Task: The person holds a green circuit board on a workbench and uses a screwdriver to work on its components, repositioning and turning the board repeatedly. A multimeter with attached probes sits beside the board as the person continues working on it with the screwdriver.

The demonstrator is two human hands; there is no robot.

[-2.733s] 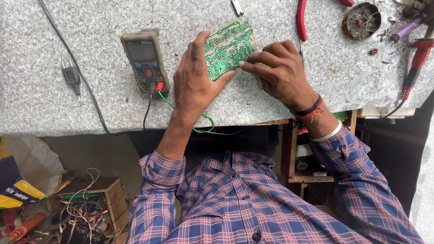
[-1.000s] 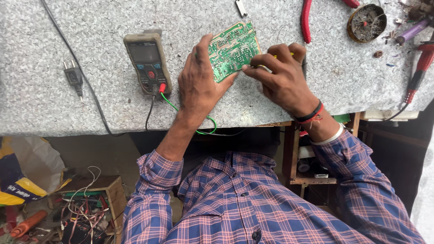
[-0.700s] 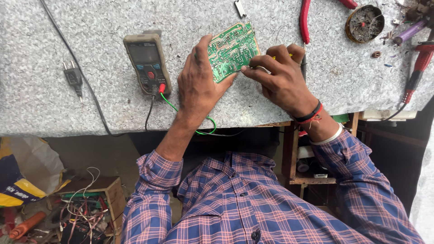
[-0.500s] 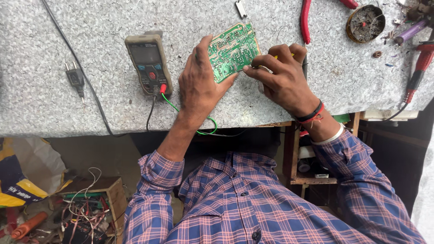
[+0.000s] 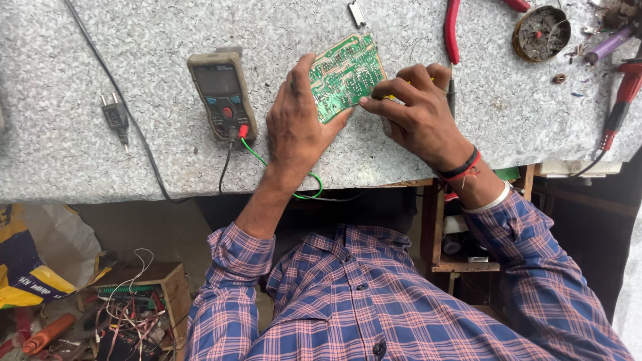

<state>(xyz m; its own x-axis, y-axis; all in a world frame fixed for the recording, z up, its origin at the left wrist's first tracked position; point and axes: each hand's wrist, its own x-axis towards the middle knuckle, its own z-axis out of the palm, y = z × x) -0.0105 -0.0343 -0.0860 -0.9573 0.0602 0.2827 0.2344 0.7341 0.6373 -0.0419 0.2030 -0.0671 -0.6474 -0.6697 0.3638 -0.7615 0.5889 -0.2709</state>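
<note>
The green circuit board [image 5: 346,77] is gripped at its left edge by the left hand [image 5: 297,127] and pinched at its right edge by the closed right hand [image 5: 418,113], barely shifted from half a second ago, tilted above the worktop [image 5: 134,160]; beyond lie a multimeter [image 5: 221,93] and red pliers [image 5: 452,30].

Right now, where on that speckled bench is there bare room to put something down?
Bare patches: left of the multimeter, past the loose plug and black cable; and between the right hand and the round tin. Crowded: the far right corner, and the middle, where the left hand holds the green circuit board.
</note>
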